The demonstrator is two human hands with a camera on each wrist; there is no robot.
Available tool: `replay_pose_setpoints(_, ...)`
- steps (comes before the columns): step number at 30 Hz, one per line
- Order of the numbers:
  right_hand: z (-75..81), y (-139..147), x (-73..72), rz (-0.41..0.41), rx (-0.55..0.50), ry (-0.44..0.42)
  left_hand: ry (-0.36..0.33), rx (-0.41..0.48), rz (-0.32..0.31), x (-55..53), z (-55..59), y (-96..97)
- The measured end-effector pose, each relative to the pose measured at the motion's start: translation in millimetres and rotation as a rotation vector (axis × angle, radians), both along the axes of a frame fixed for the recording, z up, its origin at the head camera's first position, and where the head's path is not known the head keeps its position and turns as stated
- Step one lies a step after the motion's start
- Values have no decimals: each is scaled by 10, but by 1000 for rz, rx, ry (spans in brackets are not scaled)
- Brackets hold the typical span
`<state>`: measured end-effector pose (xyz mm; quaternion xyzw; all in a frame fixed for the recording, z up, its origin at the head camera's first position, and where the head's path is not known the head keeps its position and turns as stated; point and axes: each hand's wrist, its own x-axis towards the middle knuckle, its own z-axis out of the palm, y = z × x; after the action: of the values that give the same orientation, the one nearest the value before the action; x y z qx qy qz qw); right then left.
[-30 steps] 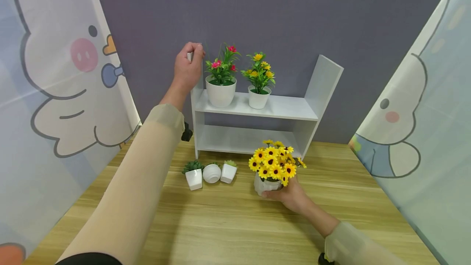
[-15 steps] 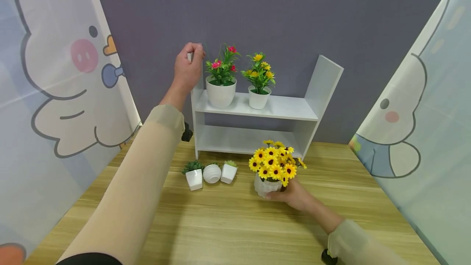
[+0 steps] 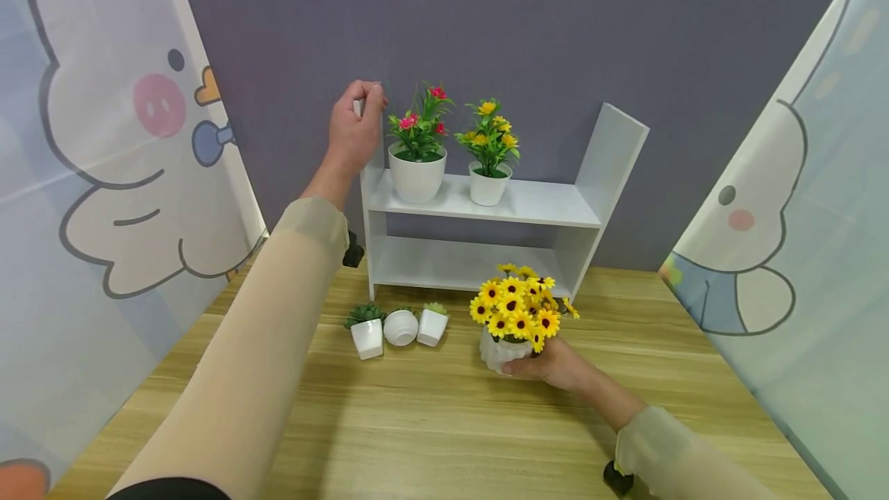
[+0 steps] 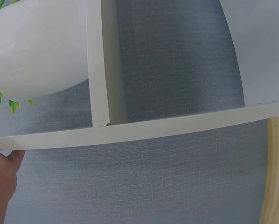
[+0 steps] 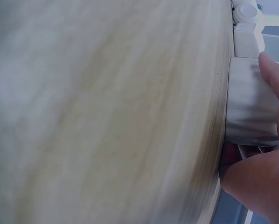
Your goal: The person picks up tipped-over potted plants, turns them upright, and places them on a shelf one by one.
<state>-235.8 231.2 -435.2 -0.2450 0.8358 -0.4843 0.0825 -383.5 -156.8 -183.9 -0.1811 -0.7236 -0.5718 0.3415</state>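
Observation:
My left hand (image 3: 356, 126) grips the top of the left side panel of a white shelf (image 3: 549, 203); the left wrist view shows that panel (image 4: 149, 132) with the hand at its end. My right hand (image 3: 559, 367) holds a white pot (image 3: 496, 353) of yellow sunflowers (image 3: 514, 305), which rests on the table in front of the shelf's right half. In the right wrist view, thumb and fingers lie around the pot (image 5: 251, 105). A pot of pink-red flowers (image 3: 417, 176) and a smaller pot of yellow flowers (image 3: 488, 185) stand on the upper shelf board.
Left of the sunflowers, small white succulent pots lie tipped on the wooden table (image 3: 417, 423): a square one (image 3: 366, 338), a round one (image 3: 400, 328) and another square one (image 3: 432, 326). A grey wall (image 3: 486, 21) rises behind, with printed cloths at both sides.
The right hand has shifted slightly to the right along the sunflower pot, its thumb sliding a little. The pot and the left hand have stayed in place.

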Motion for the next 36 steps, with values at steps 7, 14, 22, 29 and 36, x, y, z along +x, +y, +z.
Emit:
replay_pose_setpoints(7,7,-23,-6,-18,11,4,9,7,-4,-13,1,3)
replay_pose_setpoints(14,16,-17,11,-73,30,-6,-5,-12,9,-31,-9,-4)
replay_pose_setpoints(22,207,47,36,-136,-1,-31,-7,-12,11,-22,-3,7)
replay_pose_setpoints(29,427,90,101,-207,-19,18,-18,-12,18,-27,-2,-5)
replay_pose_setpoints(36,707,105,158,-339,1,43,-16,-5,12,-39,-13,-9)
